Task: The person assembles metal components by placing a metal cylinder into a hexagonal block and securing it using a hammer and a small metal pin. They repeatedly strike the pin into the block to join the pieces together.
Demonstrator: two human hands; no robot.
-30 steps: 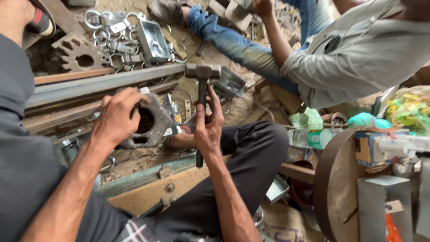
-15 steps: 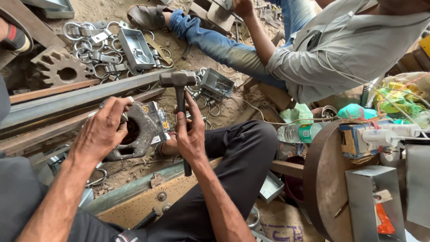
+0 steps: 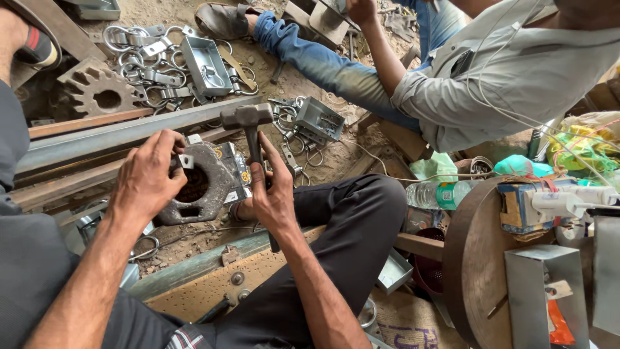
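Since half a second ago, hammer's come a bit closer to me and stands upright. My right hand (image 3: pixel 274 194) is wrapped round the dark handle of the blocky steel-headed hammer (image 3: pixel 248 119). My left hand (image 3: pixel 147 174) pinches a small bent metal bracket (image 3: pixel 185 160) on the rusty, pitted iron ring block (image 3: pixel 203 184), beside long grey steel bars (image 3: pixel 123 132).

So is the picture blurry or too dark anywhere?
Head view: even daylight, no hard shadows or glare; the hammer, left hand and right hand look sharp; the round wooden block at the right edge looks stretched by the wide lens; the near shirt is soft and dark.
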